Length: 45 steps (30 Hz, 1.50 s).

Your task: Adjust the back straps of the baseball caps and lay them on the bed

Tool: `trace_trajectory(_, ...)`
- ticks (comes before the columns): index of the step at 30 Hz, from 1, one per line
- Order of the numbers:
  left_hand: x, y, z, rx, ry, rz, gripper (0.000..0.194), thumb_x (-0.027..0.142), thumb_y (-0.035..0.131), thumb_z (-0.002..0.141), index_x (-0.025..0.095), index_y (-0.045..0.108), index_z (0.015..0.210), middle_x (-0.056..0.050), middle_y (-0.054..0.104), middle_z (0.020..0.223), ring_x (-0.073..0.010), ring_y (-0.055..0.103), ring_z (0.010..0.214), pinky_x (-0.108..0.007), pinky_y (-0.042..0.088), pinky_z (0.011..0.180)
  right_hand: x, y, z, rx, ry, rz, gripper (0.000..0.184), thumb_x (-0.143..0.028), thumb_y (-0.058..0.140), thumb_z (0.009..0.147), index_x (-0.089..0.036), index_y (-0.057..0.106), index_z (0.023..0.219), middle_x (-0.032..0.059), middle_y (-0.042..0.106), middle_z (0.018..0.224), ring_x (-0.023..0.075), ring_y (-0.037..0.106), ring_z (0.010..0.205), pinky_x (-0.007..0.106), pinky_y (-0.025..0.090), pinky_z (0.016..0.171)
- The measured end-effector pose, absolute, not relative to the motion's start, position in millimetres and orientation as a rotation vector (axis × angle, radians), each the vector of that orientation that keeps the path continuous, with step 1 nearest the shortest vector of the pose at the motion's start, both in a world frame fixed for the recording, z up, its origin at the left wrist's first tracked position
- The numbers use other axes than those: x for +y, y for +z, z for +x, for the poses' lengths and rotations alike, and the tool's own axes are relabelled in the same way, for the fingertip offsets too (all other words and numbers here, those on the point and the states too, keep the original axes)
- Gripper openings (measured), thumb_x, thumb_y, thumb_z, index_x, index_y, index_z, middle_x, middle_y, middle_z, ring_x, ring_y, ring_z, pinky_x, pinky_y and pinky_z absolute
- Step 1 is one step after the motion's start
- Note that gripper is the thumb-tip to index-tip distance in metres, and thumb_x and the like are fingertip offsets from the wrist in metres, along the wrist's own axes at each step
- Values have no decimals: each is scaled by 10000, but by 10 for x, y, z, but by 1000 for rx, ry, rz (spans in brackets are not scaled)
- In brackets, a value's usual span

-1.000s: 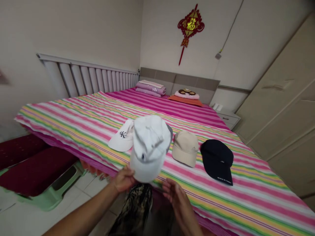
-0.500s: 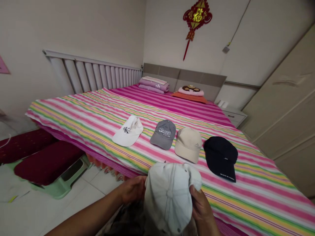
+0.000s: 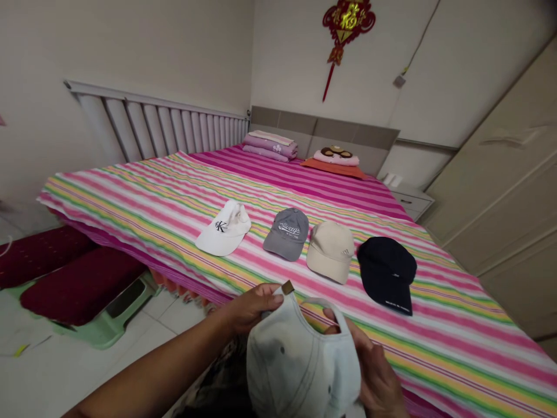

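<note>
A pale blue-grey baseball cap is held up between my hands at the near edge of the bed, its back opening and strap turned upward. My left hand pinches the strap side near a small brown tab. On the other side, my right hand grips the cap's edge, with fingertips showing through the back opening. Beyond the hands, a white cap, a grey cap, a beige cap and a black cap lie in a row, apart from my hands.
The caps rest on a bed with a striped cover. Stools with dark red tops stand at the left on the tiled floor. Folded bedding and a pillow lie near the headboard. A wardrobe is at the right.
The pale cap has been turned in my hands, so its back opening and strap now show instead of its crown top. My left hand has moved up to the strap.
</note>
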State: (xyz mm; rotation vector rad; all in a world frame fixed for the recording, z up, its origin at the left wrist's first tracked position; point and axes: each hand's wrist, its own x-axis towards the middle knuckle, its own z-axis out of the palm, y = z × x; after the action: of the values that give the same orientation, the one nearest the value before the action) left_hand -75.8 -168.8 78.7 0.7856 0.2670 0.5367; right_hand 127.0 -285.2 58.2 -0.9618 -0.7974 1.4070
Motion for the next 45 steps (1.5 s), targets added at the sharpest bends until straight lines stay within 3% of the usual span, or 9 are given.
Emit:
trace_trajectory(3,-1730,838,-720,318,482,824,316,317,731,589,74,638,768,-45,618,631,-93,546,520,-195,413,534,-2828,732,1276,-706,1413,-798,676,-634,596,597,-197,577,1112,56,600,713,163,517,532,272,395,475)
trace_trajectory(8,-1757,893,-677,335,513,810,310,274,743,547,79,643,766,-35,621,645,-78,543,514,-175,403,522,-2827,876,1229,-604,1308,-671,415,-440,652,676,-207,624,1018,-11,492,523,141,496,548,262,413,540)
trace_trajectory(11,-1751,907,-680,353,528,848,320,299,736,569,88,642,792,-33,617,652,-77,541,516,-183,409,533,-2841,949,1205,-554,1297,-656,291,-372,630,726,-196,635,958,-47,415,463,91,434,456,209,370,455)
trace_trajectory(20,-1673,1062,-720,306,451,1142,341,408,691,627,95,569,688,45,423,554,-26,342,474,-151,266,458,-2971,1279,1157,-713,1303,-816,107,-300,612,753,-206,598,800,-35,517,517,28,378,334,169,264,362)
trace_trajectory(27,-1667,1219,-704,294,254,1261,383,463,671,627,113,535,702,53,413,554,-32,302,460,-163,222,440,-2883,1397,927,-976,1253,-1081,215,-328,613,735,-199,556,898,-67,447,514,29,273,367,164,207,361)
trace_trajectory(32,-1690,1226,-672,204,208,1263,373,455,672,639,104,584,731,19,492,647,-58,420,587,-172,332,577,-2769,1488,776,-1438,854,-1339,218,-238,610,710,-194,607,923,-16,565,638,130,498,576,226,398,520)
trace_trajectory(35,-1694,1168,-672,204,220,1177,379,431,685,632,111,619,825,-16,563,751,-88,496,673,-209,378,668,-2744,1445,744,-1483,765,-1329,187,-266,568,752,-193,621,915,12,627,726,161,552,668,249,424,587)
trace_trajectory(39,-1712,1095,-662,278,272,1070,374,376,741,544,113,602,772,-6,566,682,-79,492,565,-201,372,570,-2752,1317,706,-1271,783,-1311,202,-325,583,744,-183,624,882,14,618,693,156,535,618,241,399,515)
trace_trajectory(45,-1779,1104,-583,397,434,1048,296,312,733,584,115,535,680,28,513,579,-41,424,476,-177,335,510,-2755,1238,670,-1078,923,-1264,284,-366,622,714,-171,615,920,-30,512,550,95,395,461,213,305,424)
